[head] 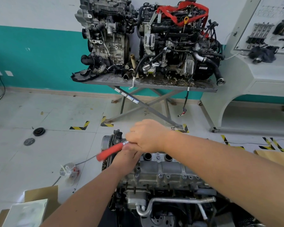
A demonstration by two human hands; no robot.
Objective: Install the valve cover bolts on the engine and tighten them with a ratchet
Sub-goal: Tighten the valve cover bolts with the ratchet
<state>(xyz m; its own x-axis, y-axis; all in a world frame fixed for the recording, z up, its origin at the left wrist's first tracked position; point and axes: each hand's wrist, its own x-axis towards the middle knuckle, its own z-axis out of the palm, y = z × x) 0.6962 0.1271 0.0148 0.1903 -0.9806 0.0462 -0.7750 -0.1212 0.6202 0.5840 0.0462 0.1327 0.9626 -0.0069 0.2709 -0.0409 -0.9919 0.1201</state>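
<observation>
The engine stands in front of me with its grey valve cover on top, round plug wells open and several bolts seated along its near edge. A ratchet with a red handle angles down to the left over the cover's far left end. My right hand is closed over the ratchet's head end. My left hand sits just beneath it, fingers curled around the tool near the head. The ratchet head and the bolt under it are hidden by both hands.
A clear plastic bag with small parts lies on the floor to the left, near cardboard boxes. Two round discs lie further left. Two other engines rest on a grey scissor table ahead. A white display stand is right.
</observation>
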